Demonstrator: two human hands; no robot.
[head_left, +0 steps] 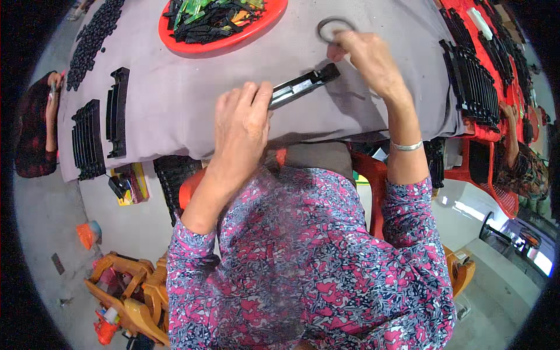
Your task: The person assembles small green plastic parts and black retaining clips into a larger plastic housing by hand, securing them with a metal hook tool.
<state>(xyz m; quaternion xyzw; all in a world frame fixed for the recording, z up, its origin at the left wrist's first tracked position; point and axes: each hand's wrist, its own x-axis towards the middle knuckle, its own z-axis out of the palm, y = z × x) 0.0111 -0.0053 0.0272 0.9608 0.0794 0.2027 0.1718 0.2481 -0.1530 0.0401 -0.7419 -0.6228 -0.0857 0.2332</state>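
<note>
My left hand is closed around one end of a long, narrow black plastic piece. A pale, shiny strip lies along its channel, and the far end of the piece points up to the right. Slightly blurred, my right hand is just beyond that end with its fingers pinched together. What the pinch holds, if anything, is hidden. A thin dark ring shows right behind the right fingers; I cannot tell whether they grip it or it lies on the cloth.
On the grey-covered table are a red tray of black, green and orange pieces, small black bits and black racks. More black pieces lie on red cloth at right. People sit at both sides.
</note>
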